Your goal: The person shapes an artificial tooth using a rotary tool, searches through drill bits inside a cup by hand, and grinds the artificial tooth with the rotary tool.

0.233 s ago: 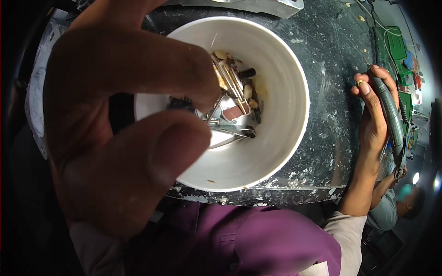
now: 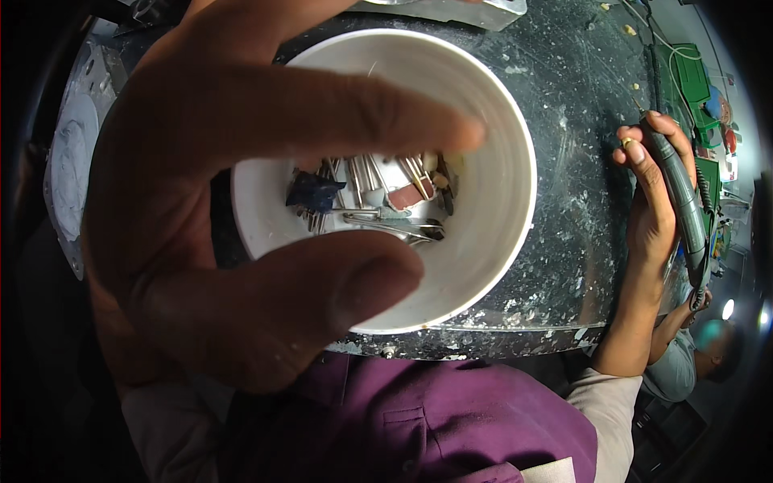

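My left hand (image 2: 173, 209) is large and near, raised over a white bowl (image 2: 503, 233). Its thumb and index finger are spread apart with nothing between them. Through the gap show thin metal rods (image 2: 366, 181), a reddish-brown piece like sandpaper (image 2: 409, 196), a dark blue scrap (image 2: 314, 191) and a shiny metal tool (image 2: 394, 227); the fingers cover the rest. At the right, my right hand (image 2: 651, 213) is closed around a dark rotary handpiece (image 2: 676, 181) with a thin bit. A tiny yellowish piece (image 2: 627, 142) sits at its thumb and fingertip.
The bowl stands on a black, white-speckled worktop (image 2: 576, 266). A metal block (image 2: 491, 12) lies beyond it, and a whitish mass (image 2: 74, 169) rests on a tray at far left. Green bins (image 2: 691, 80) and a cable are at right; another person (image 2: 676, 362) sits lower right.
My left index finger has straightened and my thumb has shifted right, opening a wider gap that reveals the dark blue scrap. My right hand with the handpiece has hardly moved.
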Available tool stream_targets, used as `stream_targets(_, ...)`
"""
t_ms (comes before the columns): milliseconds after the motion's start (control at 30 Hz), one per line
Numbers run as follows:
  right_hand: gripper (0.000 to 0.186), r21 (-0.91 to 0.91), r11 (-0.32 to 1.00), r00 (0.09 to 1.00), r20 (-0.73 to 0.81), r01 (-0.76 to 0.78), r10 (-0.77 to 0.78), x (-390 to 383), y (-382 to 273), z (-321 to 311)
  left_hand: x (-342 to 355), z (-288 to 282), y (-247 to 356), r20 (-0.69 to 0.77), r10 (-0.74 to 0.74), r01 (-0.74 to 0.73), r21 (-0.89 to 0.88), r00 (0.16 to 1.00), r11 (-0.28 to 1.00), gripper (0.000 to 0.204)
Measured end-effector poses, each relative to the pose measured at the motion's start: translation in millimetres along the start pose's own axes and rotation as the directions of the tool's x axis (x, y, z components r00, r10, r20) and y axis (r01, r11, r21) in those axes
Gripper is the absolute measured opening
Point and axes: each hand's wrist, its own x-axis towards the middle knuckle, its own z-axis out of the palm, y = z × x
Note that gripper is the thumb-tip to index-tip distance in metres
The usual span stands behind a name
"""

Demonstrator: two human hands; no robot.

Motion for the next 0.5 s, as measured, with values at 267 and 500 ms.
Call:
stream_targets(267, 0.031, -0.026, 1.0, 1.0, -0.006, -0.01, 0.01, -2, 0, -5, -17, -15, -2, -0.11, 0.0, -0.011, -0.097, 0.994, 0.995, 0.026)
stream_targets(500, 0.032, -0.041, 0.999, 1.0, -0.003, -0.002, 0.002, -2, 1, -5, -22, -7, 1, -0.139, -0.001, -0.021, -0.155, 0.99, 0.988, 0.026)
